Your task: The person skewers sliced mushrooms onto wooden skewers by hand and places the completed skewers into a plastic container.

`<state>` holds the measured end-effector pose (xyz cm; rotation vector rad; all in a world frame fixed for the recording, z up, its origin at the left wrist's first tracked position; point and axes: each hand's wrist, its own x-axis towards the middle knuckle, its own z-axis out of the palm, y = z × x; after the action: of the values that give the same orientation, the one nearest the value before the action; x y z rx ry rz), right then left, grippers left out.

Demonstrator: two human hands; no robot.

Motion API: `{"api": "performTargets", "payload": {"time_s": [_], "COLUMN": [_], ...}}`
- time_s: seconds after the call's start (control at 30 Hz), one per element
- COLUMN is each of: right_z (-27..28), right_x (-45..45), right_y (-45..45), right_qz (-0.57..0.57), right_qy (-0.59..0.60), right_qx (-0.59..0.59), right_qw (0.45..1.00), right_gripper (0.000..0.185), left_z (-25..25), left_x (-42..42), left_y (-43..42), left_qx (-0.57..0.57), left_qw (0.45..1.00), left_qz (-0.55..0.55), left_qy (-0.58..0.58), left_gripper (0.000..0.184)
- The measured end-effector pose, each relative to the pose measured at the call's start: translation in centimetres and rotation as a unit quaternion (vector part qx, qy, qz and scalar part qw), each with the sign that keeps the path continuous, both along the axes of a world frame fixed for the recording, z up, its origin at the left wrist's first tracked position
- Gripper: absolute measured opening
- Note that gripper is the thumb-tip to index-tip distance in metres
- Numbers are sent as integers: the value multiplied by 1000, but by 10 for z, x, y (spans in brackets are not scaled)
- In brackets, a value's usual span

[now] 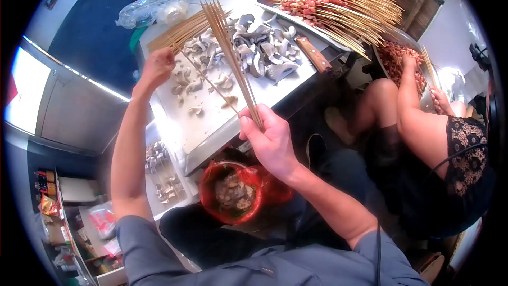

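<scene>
My right hand (268,140) is closed round the lower ends of a bundle of wooden skewers (228,47), which points up and away over the table. My left hand (159,66) is closed at the table's left edge, beside a pile of loose skewers (182,30). One thin skewer (209,82) slants between my two hands, its upper end near my left fingers; whether they grip it is too small to tell. Grey mushroom pieces (259,47) lie spread over the white table (211,130). A knife's wooden handle (313,54) rests at their right.
A metal tray (272,6) holds skewered meat at the back right. A co-worker's hands (410,61) are at a basin of meat (389,55) on the right. Below the table are a red-bagged bucket (209,193) and a white tray (182,193) of small skewers. Plastic bags (159,8) lie behind.
</scene>
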<state>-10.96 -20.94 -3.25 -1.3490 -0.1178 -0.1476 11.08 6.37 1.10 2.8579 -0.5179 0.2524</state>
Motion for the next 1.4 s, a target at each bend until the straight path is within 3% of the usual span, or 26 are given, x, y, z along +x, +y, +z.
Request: {"api": "performTargets", "payload": {"time_s": [0.07, 0.1, 0.13, 0.17, 0.23, 0.3, 0.4, 0.5, 0.97, 1.17, 1.23, 1.4], "right_z": [0, 1, -1, -4, -6, -7, -4, -13, -15, -17, -18, -21], "right_x": [0, 0, 0, 1, -1, -6, -11, -13, -20, -19, -19, -20], "right_y": [-1, 0, 0, 1, 3, 4, 4, 8, 16, 15, 15, 15], "right_qz": [3, 7, 9, 17, 30, 39, 55, 61, 82, 73, 68, 65], "right_qy": [2, 4, 3, 4, 3, 20, 43, 27, 9, 5, 9, 13], "right_qx": [-6, -13, -11, -22, -33, -59, -90, -95, -150, -153, -147, -144], "right_qw": [1000, 1000, 1000, 1000, 999, 997, 993, 993, 985, 985, 987, 987], "right_gripper": [12, 11, 11, 11, 11, 11, 12, 12, 12, 12, 12, 11], "left_z": [3, 3, 2, 0, -2, -13, -17, -22, -19, -17, -19, -21], "left_x": [-8, -16, -25, -37, -72, -94, -126, -134, -139, -139, -139, -145], "left_y": [-3, -6, -11, -15, -27, -26, -35, -25, -9, -14, -12, -21], "left_qx": [-180, -178, -281, -382, -611, -692, -782, -813, -831, -793, -751, -701], "left_qw": [983, 983, 958, 922, 773, 685, 587, 553, 547, 602, 654, 710], "left_qz": [20, 22, 9, -2, -22, -59, -59, -33, -45, -72, -82, -66], "left_qy": [37, 36, 55, 72, 170, 218, 200, 179, 85, 53, 28, 1], "left_gripper": [8, 8, 8, 8, 11, 10, 10, 11, 15, 9, 13, 11]}}
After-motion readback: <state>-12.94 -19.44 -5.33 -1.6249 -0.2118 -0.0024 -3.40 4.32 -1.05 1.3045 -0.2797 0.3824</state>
